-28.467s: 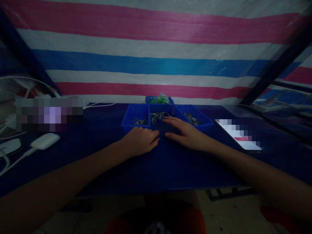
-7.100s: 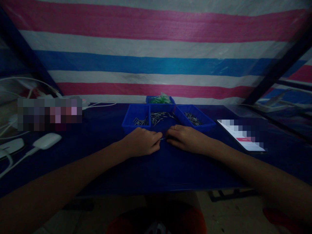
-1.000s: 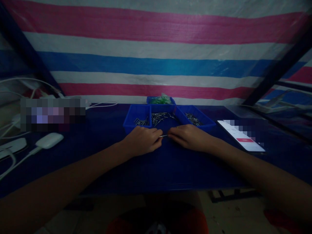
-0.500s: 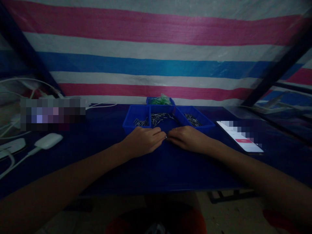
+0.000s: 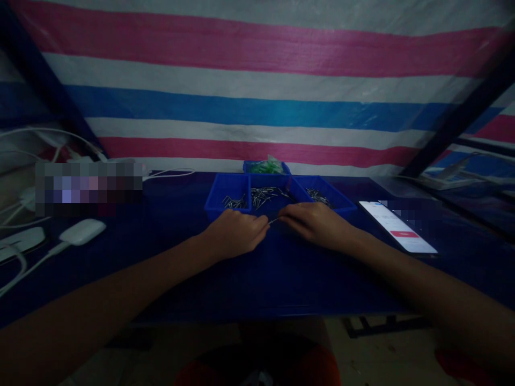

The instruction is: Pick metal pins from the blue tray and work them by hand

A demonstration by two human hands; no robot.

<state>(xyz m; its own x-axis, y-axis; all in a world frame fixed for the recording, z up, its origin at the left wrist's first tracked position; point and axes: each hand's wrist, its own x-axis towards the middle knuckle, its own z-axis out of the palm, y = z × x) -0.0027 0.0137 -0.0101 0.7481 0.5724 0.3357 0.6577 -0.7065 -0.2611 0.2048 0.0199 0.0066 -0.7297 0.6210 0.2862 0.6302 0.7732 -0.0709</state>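
Note:
In front of the blue bins, my left hand (image 5: 235, 233) is closed, its thumb and fingers pinching one end of a thin metal pin (image 5: 274, 220). My right hand (image 5: 316, 222) comes from the other side, its fingers pinched together at the pin's other end. The pin's ends are hidden in the fingertips. Just beyond the hands stand a left blue bin (image 5: 229, 184), a middle blue bin (image 5: 277, 182) and a right blue bin (image 5: 336, 193), each with small metal pieces inside. The pieces in the left bin look bent; the others are too small to make out.
Behind the bins, another blue tray (image 5: 246, 167) holds a green plastic bag (image 5: 265, 165). A lit phone (image 5: 402, 230) lies at right on the blue table (image 5: 261, 284). White cables and a white charger (image 5: 83, 232) lie at left. A striped sheet (image 5: 257, 112) hangs behind.
My hands have moved slightly apart, so the thin metal pin now shows in the gap between the fingertips. The bins stay in place.

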